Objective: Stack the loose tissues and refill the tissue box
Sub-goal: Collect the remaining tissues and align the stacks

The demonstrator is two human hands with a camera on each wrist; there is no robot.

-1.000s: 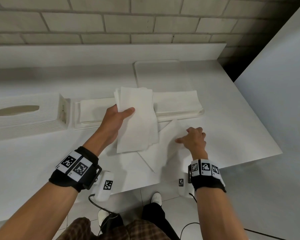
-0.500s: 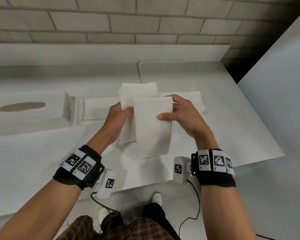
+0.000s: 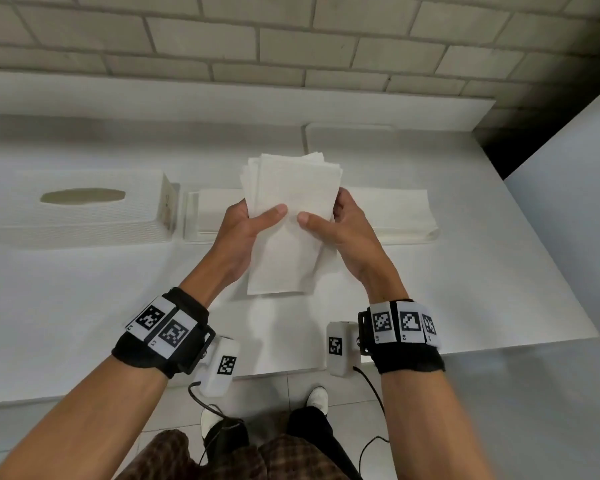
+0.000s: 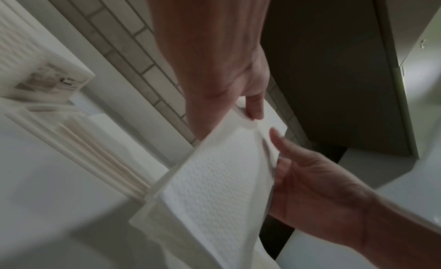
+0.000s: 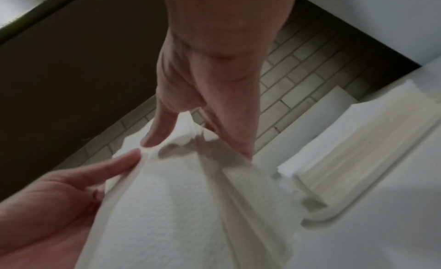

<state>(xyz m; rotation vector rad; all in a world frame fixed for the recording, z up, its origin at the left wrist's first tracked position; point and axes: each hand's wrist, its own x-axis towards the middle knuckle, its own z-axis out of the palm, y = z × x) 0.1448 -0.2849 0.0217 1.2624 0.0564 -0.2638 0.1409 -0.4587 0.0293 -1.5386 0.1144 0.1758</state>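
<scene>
Above the table's middle I hold a stack of white tissues upright between both hands. My left hand grips its left edge with the thumb on the front, and my right hand grips the right edge the same way. The left wrist view shows the embossed tissue stack pinched by my left hand. In the right wrist view my right hand pinches the tissue stack. The white tissue box cover, with an oval slot, lies at the left. Behind my hands lies the box base, filled with flat tissues.
A flat white tray lies at the back near the brick wall. The table's front edge and right corner are close to my wrists. A pale panel stands to the right.
My right hand lifted the loose tissue off the table and brought it onto the stack in my left hand. Both hands now hold the stack together, raised higher.
</scene>
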